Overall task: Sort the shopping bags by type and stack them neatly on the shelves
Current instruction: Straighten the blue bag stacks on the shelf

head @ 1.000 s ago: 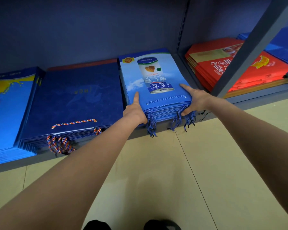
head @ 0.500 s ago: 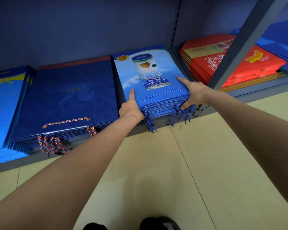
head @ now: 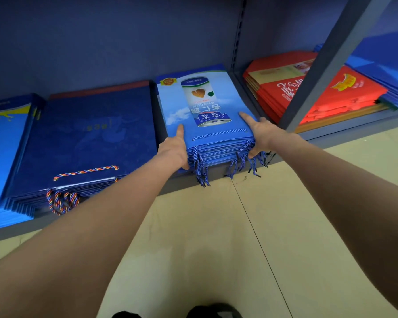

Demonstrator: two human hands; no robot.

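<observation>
A stack of light blue shopping bags (head: 207, 104), printed with a can and lying flat, sits on the bottom shelf (head: 331, 137) with blue cord handles hanging over the front. My left hand (head: 174, 150) grips its front left corner, thumb stretched out on the top bag. At the front right corner my right hand (head: 264, 134) holds the stack the same way, thumb on top and fingers curled round the edge among the cords.
A dark blue bag stack (head: 90, 138) with striped cords lies just left, and a blue and yellow stack (head: 2, 145) beyond it. A grey shelf post (head: 319, 65) stands at the right, with red bags (head: 345, 92) and more blue bags (head: 386, 65) behind it. Beige floor tiles (head: 216, 237) are below.
Both hands keep their hold on the light blue stack's front corners. The view has shifted slightly; the stack itself shows no clear move on the shelf.
</observation>
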